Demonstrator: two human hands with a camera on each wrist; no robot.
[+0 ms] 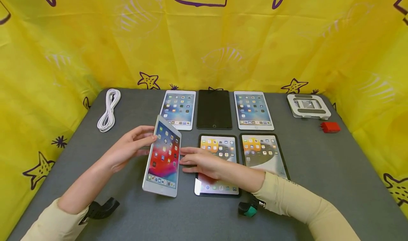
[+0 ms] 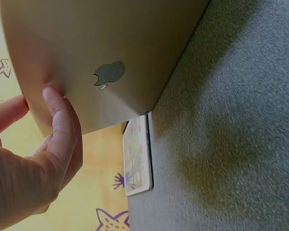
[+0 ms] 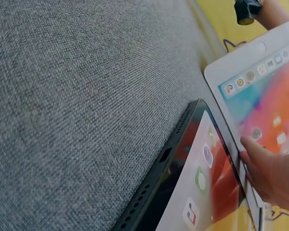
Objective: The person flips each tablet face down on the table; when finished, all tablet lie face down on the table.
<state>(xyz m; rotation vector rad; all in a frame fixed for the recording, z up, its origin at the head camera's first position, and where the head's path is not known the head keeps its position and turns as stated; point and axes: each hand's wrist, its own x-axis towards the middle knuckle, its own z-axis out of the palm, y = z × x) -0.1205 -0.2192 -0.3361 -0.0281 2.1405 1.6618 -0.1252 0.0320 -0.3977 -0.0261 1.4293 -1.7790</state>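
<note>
Fingers of the left hand [image 1: 126, 147] pinch the tilted tablet [image 1: 164, 157] left of frame centre, the right hand's [image 1: 202, 163] nearly straight at its edge: best steady both sides!

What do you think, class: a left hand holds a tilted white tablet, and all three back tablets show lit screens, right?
One detail is wrong: in the head view, the middle back tablet has a dark screen; the left back tablet and right back tablet are lit. The left hand does hold the tilted white tablet.
</note>
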